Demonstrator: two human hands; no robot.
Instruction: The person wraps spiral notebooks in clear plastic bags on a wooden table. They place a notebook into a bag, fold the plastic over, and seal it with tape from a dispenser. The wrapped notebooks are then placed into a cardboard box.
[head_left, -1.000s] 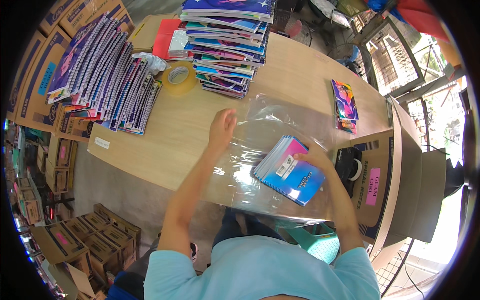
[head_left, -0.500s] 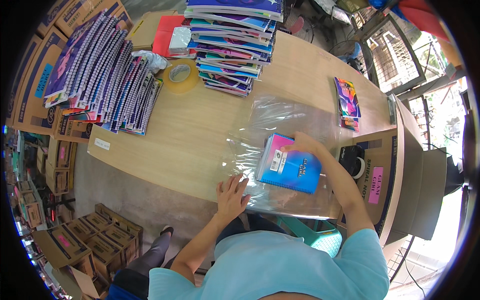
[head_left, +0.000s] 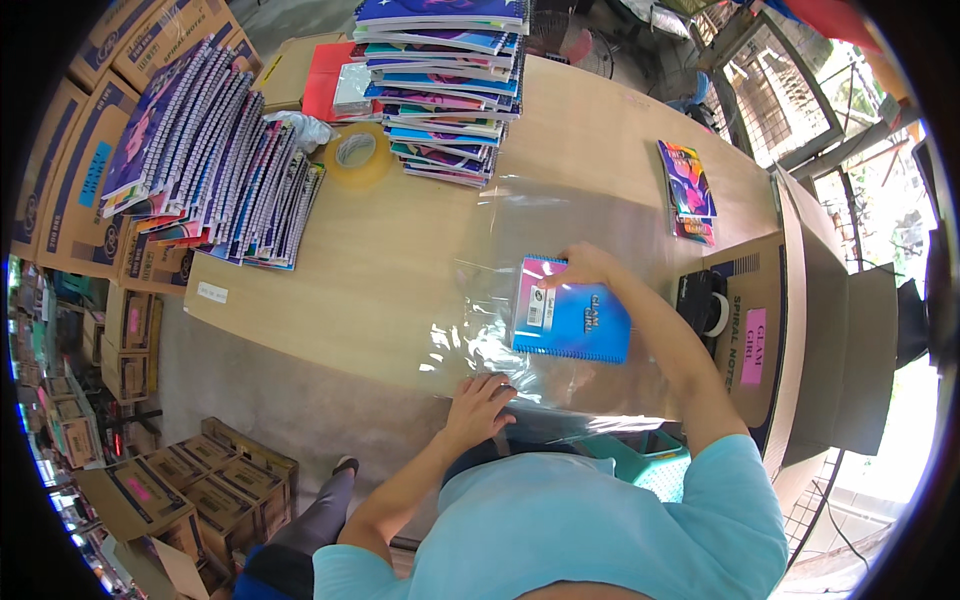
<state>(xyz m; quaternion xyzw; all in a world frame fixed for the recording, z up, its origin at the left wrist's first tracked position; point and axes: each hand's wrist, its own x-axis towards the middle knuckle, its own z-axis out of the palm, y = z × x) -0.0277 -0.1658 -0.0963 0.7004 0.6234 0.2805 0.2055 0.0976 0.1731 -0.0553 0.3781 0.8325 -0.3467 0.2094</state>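
A blue and pink spiral notebook with a white label lies on a clear plastic sheet near the table's front edge. My right hand grips the notebook by its far edge, thumb on the cover and fingers partly hidden behind it. At the sheet's near left part, by the table edge, rests my left hand. Its fingers are slightly bent and apart, touching the plastic, with no object visible in them.
Spiral notebooks stand in a tall stack at the back and in leaning rows at left. A tape roll lies between them. Colourful notebooks lie at far right. A tape dispenser sits beside an open carton; more cartons stand lower left.
The notebook has shifted slightly left and away from me, turned a little, with my right hand on it. My left hand has moved nearer to me and its fingers have drawn closer together.
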